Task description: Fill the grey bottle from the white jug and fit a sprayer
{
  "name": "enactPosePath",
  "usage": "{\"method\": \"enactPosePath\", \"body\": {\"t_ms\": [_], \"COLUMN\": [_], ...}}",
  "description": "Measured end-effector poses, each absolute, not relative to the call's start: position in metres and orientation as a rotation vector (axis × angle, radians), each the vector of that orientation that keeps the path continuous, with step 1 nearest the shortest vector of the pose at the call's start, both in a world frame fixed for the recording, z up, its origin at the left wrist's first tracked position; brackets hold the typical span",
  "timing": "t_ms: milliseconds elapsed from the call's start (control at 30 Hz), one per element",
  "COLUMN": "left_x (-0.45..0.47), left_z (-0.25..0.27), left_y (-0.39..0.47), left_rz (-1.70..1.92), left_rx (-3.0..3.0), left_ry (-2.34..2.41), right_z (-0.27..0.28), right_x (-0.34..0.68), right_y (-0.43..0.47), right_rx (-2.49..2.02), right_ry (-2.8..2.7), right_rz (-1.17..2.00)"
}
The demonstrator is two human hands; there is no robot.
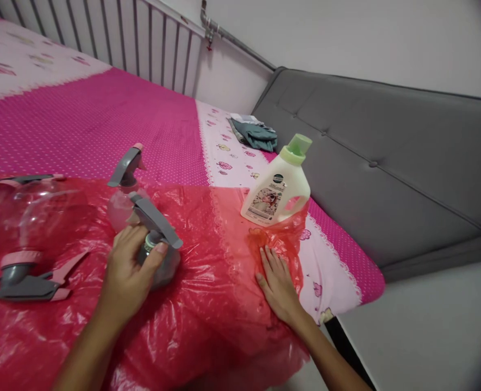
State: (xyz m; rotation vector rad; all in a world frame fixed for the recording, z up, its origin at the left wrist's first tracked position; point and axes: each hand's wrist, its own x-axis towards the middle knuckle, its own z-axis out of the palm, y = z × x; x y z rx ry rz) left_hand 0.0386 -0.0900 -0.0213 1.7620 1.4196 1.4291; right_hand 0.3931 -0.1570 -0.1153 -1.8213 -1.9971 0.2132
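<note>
My left hand is wrapped round the neck of a spray bottle with a grey trigger head, upright on a red plastic sheet. Just behind it stands a second spray bottle, with a grey and pink head. My right hand lies flat on the sheet, its fingers stretched out. Beyond those fingers rises a white detergent bottle with a green cap and a side handle, apart from the hand.
At the left a clear spray bottle lies with its pink-grey head toward me. Folded clothes rest near the grey headboard. The pink bed ends at a right corner, with the floor beyond. A railing runs behind.
</note>
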Motion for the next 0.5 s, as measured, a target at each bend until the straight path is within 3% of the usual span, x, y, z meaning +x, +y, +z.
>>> {"method": "enactPosePath", "body": {"t_ms": [167,500], "left_x": [0.039,0.040], "left_z": [-0.019,-0.016], "left_y": [-0.093,-0.092], "left_rz": [1.418,1.442], "left_rx": [1.758,1.763], "left_ry": [1.442,1.428], "right_z": [-0.103,-0.058], "right_x": [0.414,0.526], "right_y": [-0.151,-0.195], "right_rx": [-1.852,-1.876], "right_ry": [-1.743,-0.739], "right_rz": [0.266,0.083]}}
